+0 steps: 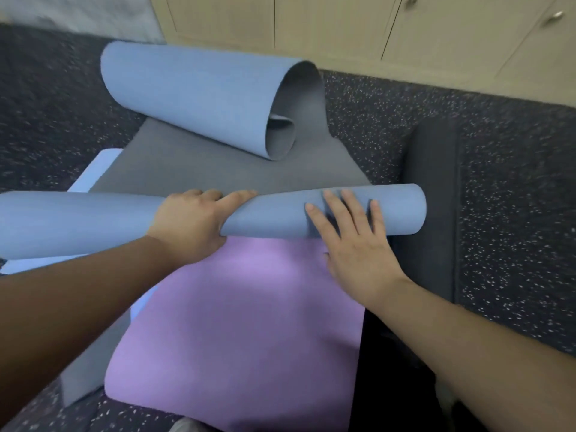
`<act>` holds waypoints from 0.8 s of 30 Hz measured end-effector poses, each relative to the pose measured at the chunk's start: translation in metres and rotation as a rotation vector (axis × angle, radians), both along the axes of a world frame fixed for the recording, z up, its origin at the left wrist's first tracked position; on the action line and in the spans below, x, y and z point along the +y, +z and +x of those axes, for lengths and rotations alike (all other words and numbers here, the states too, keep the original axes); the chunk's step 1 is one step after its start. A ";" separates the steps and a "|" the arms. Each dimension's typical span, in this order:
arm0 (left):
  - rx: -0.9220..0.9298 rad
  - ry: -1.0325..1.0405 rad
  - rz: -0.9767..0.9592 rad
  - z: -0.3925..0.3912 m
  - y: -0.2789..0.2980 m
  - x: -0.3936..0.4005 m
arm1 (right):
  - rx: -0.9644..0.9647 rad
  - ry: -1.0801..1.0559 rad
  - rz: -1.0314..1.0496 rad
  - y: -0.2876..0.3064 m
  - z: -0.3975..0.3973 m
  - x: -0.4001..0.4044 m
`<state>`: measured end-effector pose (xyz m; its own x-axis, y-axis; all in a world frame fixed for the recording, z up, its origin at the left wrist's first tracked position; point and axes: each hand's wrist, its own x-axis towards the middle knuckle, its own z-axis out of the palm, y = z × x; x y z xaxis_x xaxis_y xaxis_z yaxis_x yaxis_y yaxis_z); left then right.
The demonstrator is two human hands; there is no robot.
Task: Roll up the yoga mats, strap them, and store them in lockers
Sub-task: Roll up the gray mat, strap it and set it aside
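Note:
A blue yoga mat with a grey underside lies across the floor, rolled from both ends. The near roll (274, 215) is tight and runs left to right across the middle. My left hand (194, 221) lies over its middle with fingers wrapped over the top. My right hand (353, 235) presses flat on its right part, fingers straight and spread. The far end curls in a loose, wide roll (199, 95) at the back. Between the rolls shows the mat's flat grey side (224, 169).
A purple mat (249, 322) lies flat under my arms, near me. A dark grey mat (433, 198) lies to the right. A pale blue mat edge (99, 169) shows at the left. Beige locker doors (343, 26) with metal knobs stand behind, on speckled dark flooring (514, 182).

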<state>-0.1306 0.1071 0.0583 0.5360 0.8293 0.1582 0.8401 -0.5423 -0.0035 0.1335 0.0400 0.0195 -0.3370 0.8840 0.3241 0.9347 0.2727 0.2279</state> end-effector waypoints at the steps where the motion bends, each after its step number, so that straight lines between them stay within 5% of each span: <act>1: -0.010 0.000 0.030 -0.001 0.015 -0.001 | 0.003 0.000 0.010 0.014 -0.001 -0.002; 11: -0.077 -0.003 0.170 -0.003 0.119 -0.075 | 0.118 -0.110 0.090 0.126 -0.023 -0.074; 24: -0.061 -0.009 0.112 -0.011 0.117 -0.202 | 0.229 -0.117 0.063 0.151 -0.033 -0.200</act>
<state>-0.1419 -0.0945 0.1749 0.5298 0.7999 0.2818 0.8358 -0.5488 -0.0134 0.1003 -0.1604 0.1709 -0.1446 0.8882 0.4360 0.9883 0.1513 0.0196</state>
